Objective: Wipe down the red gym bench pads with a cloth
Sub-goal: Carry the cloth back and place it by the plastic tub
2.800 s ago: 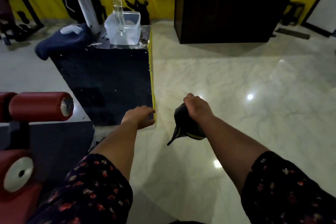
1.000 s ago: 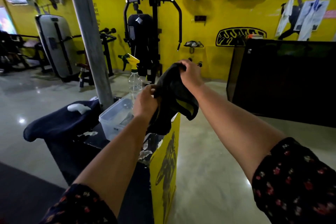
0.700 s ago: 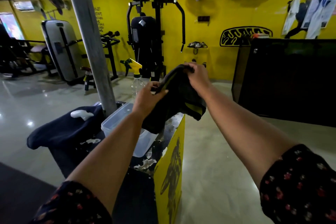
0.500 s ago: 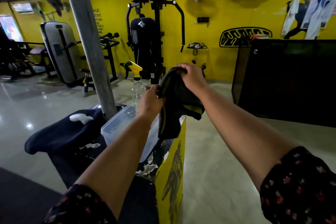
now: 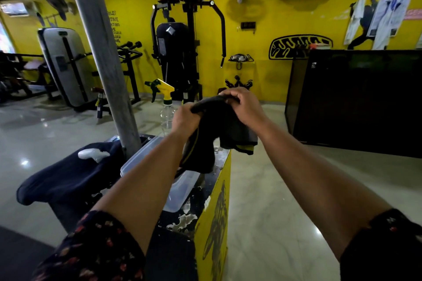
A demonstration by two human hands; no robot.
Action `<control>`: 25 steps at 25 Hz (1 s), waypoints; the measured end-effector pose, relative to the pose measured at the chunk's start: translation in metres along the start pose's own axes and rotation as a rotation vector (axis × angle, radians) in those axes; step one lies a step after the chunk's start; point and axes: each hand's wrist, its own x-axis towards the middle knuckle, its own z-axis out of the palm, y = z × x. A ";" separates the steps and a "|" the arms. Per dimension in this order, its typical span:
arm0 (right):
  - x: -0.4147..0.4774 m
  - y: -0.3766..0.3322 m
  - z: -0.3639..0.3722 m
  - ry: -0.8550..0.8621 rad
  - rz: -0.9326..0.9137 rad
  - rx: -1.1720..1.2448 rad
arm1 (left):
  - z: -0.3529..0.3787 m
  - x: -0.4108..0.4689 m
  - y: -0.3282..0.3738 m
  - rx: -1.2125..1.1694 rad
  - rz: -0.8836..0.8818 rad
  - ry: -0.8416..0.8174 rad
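Note:
Both my hands hold a dark cloth [image 5: 214,130] with a yellow edge up in front of me. My left hand [image 5: 186,118] grips its left side and my right hand [image 5: 242,104] grips its top fold. The cloth hangs bunched below them, over a clear plastic tub [image 5: 182,189]. A spray bottle [image 5: 166,107] with a yellow and green trigger head stands just behind my left hand. No red bench pad is in view.
The tub sits on a black and yellow box [image 5: 212,223]. A dark blue cloth [image 5: 66,175] with a white object on it lies to the left. A grey pillar [image 5: 100,52] rises behind the tub. Gym machines line the yellow wall; a dark counter [image 5: 356,100] stands right.
I have looked up from the floor and raised the cloth. My left hand took hold of it, and both hands have since drawn closer together, bunching the cloth over the tub.

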 end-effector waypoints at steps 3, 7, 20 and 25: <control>-0.016 -0.001 -0.002 -0.172 -0.097 -0.047 | -0.014 0.014 0.010 -0.182 0.044 -0.016; -0.034 0.012 0.001 -0.174 0.157 0.301 | -0.030 0.012 0.024 -0.620 -0.105 -0.088; -0.045 0.022 0.050 -0.361 0.834 1.097 | -0.068 0.017 0.017 -0.765 -0.216 -0.179; -0.023 0.015 0.058 -0.064 0.778 1.091 | -0.094 0.015 -0.001 -0.731 -0.177 -0.064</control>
